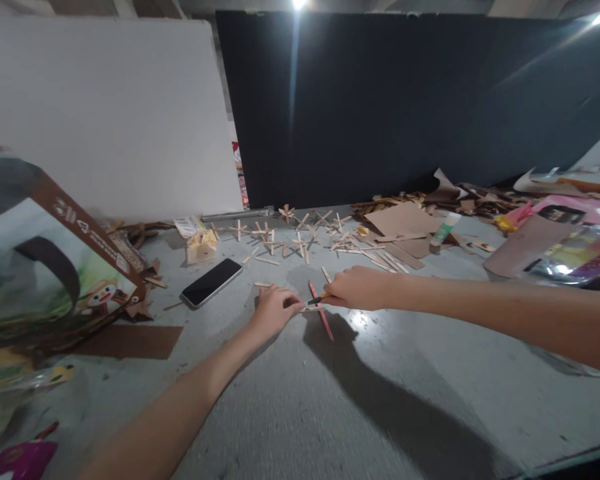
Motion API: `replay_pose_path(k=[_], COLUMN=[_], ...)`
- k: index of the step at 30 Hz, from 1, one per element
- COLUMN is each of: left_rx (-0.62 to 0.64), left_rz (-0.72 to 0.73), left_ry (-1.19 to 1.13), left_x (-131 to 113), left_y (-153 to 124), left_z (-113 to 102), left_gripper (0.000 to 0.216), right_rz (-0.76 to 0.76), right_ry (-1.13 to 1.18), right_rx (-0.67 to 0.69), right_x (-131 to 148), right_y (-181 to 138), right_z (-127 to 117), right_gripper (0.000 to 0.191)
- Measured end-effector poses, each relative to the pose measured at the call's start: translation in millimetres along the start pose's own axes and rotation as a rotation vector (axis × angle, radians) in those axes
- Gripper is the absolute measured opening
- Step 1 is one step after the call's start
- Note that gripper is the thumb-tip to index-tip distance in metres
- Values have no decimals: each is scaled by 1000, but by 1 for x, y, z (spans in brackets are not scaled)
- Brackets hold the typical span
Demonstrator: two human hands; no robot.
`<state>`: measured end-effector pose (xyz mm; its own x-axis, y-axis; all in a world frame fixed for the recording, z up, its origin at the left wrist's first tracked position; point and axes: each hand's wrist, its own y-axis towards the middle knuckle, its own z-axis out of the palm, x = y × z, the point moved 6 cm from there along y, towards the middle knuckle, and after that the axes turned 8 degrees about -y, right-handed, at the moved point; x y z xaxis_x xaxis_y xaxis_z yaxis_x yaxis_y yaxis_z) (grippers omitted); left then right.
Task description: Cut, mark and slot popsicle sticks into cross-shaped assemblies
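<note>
My right hand (353, 288) is closed around a slim cutting tool, probably a craft knife (316, 301), with a dark tip and a bit of yellow at the fingers. Its tip rests at a small wooden stick (314, 309). The near end of that stick is pinched by my left hand (277, 308), fingertips down on the grey table. Beneath the stick, at a slant, lies a red pencil-like rod (327, 327). Another loose stick (326, 274) lies just behind my right hand, and one more (263, 285) is by my left fingers.
Several crossed-stick pieces (300, 243) and loose sticks spread across the back. A phone (212, 283) lies to the left, near a printed box (55, 260). Cardboard (397, 223), a glue stick (446, 229) and a bottle (535, 240) are at right. Tall boards (405, 107) stand behind.
</note>
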<state>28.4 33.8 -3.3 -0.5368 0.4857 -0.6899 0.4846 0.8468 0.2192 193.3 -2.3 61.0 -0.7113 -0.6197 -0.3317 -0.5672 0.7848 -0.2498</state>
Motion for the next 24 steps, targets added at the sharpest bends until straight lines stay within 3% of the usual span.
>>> replay_pose_path(k=[4,9,19,24], left_rx=[76,235,68,36], left_rz=[42,103,72,89], left_ry=[-63,-172,-66,-43], left_x=[-4,-8,-21,-24], left_y=[0,-1,-7,-10], left_z=[-1,-6,5,9], left_gripper=[32,9,7,8], right_rz=[37,21,12,-62], right_ry=[-21,-15,-42,-73], right_rx=[-8,-23,-5,-24], right_x=[-7,-8,-11,-8], right_y=[-4,-11,-17,-19], right_z=[-5,-14,-13,-10], right_gripper=[42,41,44,34])
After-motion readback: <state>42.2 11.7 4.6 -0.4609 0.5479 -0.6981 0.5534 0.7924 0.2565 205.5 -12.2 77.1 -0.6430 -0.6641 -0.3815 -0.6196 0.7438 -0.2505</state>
